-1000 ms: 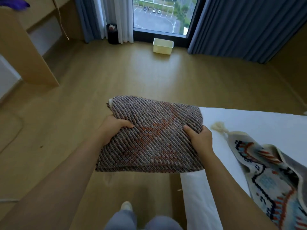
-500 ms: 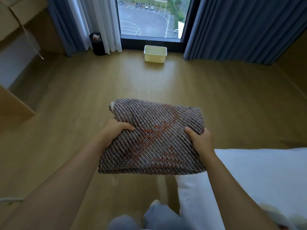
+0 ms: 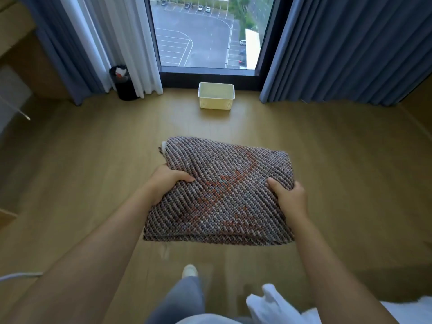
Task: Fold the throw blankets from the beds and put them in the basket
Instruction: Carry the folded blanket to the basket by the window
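Observation:
A folded throw blanket [image 3: 224,188], grey-brown weave with orange patterning, hangs level in front of me above the wooden floor. My left hand [image 3: 167,183] grips its left edge, thumb on top. My right hand [image 3: 288,197] grips its right edge the same way. A pale yellow plastic basket [image 3: 216,102] sits on the floor straight ahead, just below the window, apart from the blanket. What the basket holds cannot be made out from here.
A black waste bin [image 3: 122,84] stands left of the basket by the white curtain [image 3: 121,43]. Blue curtains [image 3: 346,47] flank the window. A white bed corner [image 3: 278,307] shows at the bottom right, wooden furniture [image 3: 21,50] at the left. My foot [image 3: 189,270] is on the floor.
I have moved away from the bed toward the window; the basket is now nearer and centred. The patterned blanket on the bed has left view. Both hands keep their hold.

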A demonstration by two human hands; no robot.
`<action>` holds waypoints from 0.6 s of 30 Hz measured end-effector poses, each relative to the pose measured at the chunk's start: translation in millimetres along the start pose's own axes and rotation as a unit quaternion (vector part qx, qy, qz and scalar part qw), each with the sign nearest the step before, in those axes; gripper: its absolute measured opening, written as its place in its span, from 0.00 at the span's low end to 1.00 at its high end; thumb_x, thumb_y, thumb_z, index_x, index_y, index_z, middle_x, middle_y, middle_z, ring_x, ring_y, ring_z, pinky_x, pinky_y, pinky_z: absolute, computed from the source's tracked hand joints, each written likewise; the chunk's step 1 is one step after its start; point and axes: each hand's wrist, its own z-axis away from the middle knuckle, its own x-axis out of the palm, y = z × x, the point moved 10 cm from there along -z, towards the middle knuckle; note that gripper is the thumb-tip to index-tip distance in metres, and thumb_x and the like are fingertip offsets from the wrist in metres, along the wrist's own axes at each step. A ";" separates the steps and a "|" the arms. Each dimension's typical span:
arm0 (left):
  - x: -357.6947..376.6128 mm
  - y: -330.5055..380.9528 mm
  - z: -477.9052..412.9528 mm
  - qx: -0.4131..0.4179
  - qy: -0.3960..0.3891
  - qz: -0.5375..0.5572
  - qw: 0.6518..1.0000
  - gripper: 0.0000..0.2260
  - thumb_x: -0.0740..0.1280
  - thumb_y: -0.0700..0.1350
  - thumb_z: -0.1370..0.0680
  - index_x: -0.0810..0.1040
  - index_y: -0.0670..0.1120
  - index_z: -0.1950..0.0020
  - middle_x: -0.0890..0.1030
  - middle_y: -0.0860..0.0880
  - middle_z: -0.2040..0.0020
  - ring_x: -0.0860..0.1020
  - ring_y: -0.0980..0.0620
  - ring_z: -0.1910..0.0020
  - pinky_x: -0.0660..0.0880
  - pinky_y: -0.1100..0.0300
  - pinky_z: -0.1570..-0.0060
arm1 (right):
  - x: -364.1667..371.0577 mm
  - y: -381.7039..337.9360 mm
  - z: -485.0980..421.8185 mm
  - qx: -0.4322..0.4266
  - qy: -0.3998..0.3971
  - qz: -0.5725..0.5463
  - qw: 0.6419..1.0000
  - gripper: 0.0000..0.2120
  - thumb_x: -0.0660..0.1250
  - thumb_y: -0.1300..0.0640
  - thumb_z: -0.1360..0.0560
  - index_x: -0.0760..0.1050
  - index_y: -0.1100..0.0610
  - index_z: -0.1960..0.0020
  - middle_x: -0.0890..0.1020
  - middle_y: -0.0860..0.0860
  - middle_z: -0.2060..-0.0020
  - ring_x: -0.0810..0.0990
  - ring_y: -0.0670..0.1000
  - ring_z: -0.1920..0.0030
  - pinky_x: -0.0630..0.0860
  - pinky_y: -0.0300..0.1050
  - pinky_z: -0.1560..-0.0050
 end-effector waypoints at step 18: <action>33.3 251.1 -405.5 -0.009 -0.014 -0.026 1.000 0.21 0.74 0.38 0.34 0.75 0.44 0.43 0.81 0.45 0.51 0.81 0.45 0.54 0.76 0.53 0.51 | 162.0 -120.0 -418.5 0.279 -0.123 -0.195 0.932 0.23 0.72 0.48 0.33 0.78 0.60 0.43 0.84 0.59 0.53 0.83 0.58 0.57 0.78 0.48 0.57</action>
